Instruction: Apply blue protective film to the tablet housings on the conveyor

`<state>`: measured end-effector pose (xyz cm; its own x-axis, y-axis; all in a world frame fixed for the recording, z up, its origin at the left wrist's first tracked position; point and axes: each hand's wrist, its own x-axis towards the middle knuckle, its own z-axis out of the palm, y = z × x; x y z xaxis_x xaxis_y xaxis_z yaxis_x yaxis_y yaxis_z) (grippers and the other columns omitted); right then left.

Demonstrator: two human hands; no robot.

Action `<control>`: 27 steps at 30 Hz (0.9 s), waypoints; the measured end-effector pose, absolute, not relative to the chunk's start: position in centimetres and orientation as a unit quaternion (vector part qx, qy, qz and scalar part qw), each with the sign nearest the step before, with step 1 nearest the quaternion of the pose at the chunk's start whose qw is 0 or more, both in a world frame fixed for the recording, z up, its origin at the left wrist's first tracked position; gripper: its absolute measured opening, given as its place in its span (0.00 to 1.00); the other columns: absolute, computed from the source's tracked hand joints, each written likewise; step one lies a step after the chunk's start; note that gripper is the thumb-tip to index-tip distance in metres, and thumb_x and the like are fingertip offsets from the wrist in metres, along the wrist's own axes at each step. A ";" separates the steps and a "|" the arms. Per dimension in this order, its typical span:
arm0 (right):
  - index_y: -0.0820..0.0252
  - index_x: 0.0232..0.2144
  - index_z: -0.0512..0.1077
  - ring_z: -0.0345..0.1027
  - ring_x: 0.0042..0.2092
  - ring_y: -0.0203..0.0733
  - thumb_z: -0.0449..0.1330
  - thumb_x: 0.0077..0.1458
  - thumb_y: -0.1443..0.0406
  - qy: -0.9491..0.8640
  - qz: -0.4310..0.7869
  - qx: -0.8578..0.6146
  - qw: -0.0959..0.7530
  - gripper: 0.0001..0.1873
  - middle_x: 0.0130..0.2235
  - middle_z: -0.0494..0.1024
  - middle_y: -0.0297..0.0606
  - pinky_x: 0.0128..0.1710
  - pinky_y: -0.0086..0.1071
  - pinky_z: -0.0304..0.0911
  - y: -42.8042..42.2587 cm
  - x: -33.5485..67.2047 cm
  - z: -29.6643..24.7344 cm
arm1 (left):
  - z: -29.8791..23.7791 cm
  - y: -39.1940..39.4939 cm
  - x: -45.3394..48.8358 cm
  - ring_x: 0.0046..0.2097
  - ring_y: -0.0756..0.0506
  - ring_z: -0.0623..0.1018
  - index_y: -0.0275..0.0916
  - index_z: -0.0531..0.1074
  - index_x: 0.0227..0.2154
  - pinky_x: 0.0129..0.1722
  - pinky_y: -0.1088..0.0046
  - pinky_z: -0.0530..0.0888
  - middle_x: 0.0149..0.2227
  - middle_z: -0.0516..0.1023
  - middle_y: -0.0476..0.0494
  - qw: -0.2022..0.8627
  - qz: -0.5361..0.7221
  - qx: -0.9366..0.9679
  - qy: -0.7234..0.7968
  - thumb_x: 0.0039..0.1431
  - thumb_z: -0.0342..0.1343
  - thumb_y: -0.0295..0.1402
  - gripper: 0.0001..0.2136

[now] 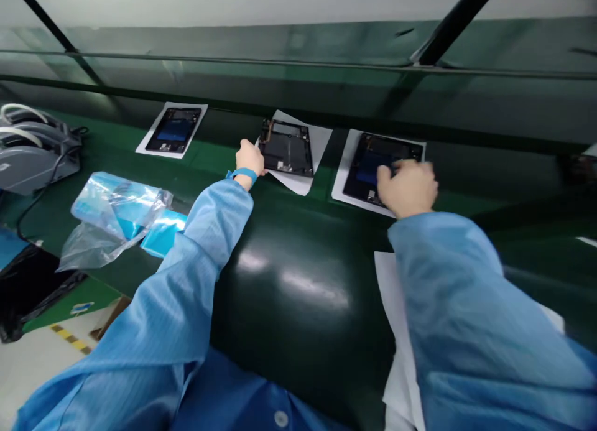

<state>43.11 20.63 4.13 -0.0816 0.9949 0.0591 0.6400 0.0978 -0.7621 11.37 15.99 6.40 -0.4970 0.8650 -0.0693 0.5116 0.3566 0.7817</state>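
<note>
My left hand [250, 158] is closed on the left edge of an opened tablet [289, 150] with its inner parts exposed. This tablet lies askew over a white paper sheet [319, 139]. A blue band [244, 172] circles my left wrist. My right hand [408, 187], slightly blurred, is over a second opened tablet [368, 160], its thumb apart from the other fingers. Whether it touches that tablet I cannot tell. Under the second tablet is another white sheet [344, 173]. Farther left, a third opened tablet [173, 130] rests on its own white sheet [141, 146].
Blue film sheets [124, 201], partly in a clear plastic bag, lie on the green bench [289, 275] at left. Behind them stands a grey device [35, 142] with a cable. White papers [396, 331] extend under my right sleeve. A dark rail [280, 61] runs along the back.
</note>
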 end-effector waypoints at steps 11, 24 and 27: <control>0.58 0.37 0.74 0.80 0.37 0.50 0.70 0.46 0.46 -0.385 0.720 -0.474 0.330 0.25 0.35 0.83 0.43 0.34 0.41 0.78 -1.2 34.5 3.5 | 7.7 -11.7 13.9 0.26 0.47 0.77 0.44 0.61 0.38 0.28 0.70 0.75 0.30 0.74 0.51 0.246 0.356 0.459 0.776 0.67 0.52 0.47 0.13; 0.61 0.35 0.77 0.73 0.38 0.51 0.68 0.47 0.46 -0.573 0.517 -0.578 0.265 0.25 0.34 0.80 0.43 0.42 0.46 0.72 -5.3 42.2 2.6 | 7.6 -12.1 1.4 0.27 0.45 0.75 0.41 0.69 0.26 0.31 0.70 0.71 0.23 0.73 0.49 0.255 0.199 0.505 0.800 0.53 0.62 0.38 0.09; 0.62 0.43 0.77 0.71 0.43 0.57 0.69 0.47 0.51 -0.685 0.287 -0.602 0.293 0.26 0.40 0.79 0.49 0.50 0.56 0.67 -5.5 42.8 3.4 | 8.5 -12.4 0.9 0.23 0.46 0.74 0.40 0.70 0.27 0.26 0.72 0.70 0.19 0.71 0.50 0.311 0.202 0.505 0.779 0.55 0.56 0.36 0.06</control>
